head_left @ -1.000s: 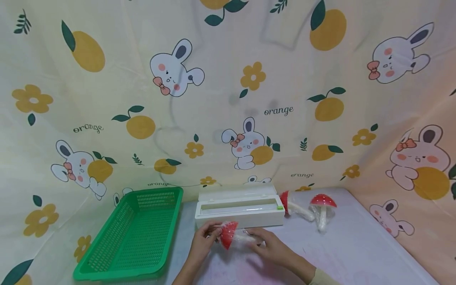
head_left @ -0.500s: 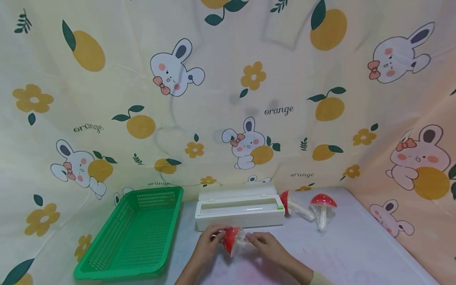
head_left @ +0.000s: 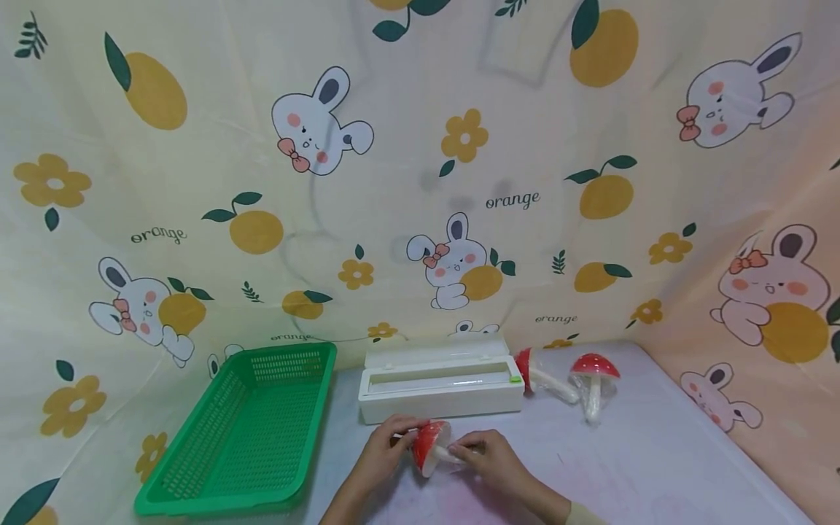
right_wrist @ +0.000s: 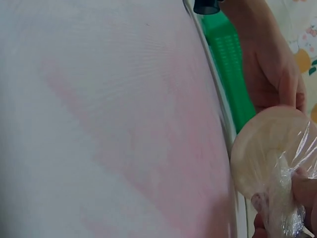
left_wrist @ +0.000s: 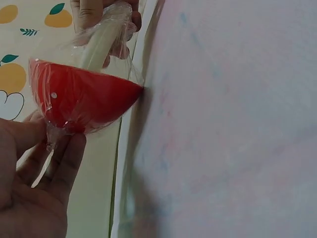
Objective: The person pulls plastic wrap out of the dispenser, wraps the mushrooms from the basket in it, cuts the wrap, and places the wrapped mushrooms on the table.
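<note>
A toy mushroom [head_left: 430,446] with a red, white-dotted cap and a pale stem lies sideways between my hands, just in front of a white cling film box. Clear cling film [left_wrist: 106,37] covers its cap and bunches round the stem. My left hand [head_left: 387,446] pinches the top of the cap, where a small twist of film sticks out between thumb and fingers in the left wrist view. On the other side, my right hand [head_left: 494,461] grips the film-covered stem. The cap's pale underside [right_wrist: 252,153] faces the right wrist camera.
The white cling film box [head_left: 441,405] stands behind my hands, lid raised, a green slider [head_left: 515,379] at its right end. Two more wrapped mushrooms, one upright-looking [head_left: 596,368] and one sideways [head_left: 554,386], lie right of it. At left is a green basket [head_left: 256,437].
The mushroom has turned slightly and come a little nearer to me, its pale underside showing more. My right fingers have closed in along the stem, pressing the film. The left hand stays on the cap.
</note>
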`<state>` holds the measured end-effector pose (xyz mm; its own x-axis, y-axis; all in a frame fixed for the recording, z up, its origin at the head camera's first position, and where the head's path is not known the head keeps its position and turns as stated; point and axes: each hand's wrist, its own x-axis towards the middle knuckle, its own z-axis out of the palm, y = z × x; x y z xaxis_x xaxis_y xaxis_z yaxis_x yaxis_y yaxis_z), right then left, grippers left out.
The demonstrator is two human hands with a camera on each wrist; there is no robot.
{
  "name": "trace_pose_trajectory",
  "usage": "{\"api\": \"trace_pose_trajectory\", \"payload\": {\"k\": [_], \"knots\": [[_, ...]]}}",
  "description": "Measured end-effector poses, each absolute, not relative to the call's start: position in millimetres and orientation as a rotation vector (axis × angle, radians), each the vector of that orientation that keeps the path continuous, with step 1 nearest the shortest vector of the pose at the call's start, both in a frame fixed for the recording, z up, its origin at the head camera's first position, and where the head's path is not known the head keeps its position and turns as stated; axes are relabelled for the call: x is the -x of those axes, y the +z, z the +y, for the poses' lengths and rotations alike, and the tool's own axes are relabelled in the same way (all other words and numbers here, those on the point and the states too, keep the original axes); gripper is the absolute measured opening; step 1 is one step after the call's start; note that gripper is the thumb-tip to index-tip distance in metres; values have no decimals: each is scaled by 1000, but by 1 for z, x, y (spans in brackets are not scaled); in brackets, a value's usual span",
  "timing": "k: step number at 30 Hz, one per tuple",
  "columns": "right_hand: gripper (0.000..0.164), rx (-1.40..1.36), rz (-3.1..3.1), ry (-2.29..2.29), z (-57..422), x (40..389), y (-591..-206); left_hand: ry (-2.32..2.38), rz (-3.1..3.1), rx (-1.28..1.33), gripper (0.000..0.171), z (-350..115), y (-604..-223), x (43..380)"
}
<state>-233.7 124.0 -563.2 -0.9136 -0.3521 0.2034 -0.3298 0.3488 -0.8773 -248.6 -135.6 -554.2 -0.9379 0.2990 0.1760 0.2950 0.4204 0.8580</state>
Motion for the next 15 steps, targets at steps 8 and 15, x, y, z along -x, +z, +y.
{"api": "trace_pose_trajectory", "payload": {"k": [8,15], "knots": [[31,616,2609,-1432,131,228,-565,1661,2724,-551,30,-138,-554,245],[33,752,2664,-1330,142,229,-566,1607,2721,-514,34,-138,-552,244]]}}
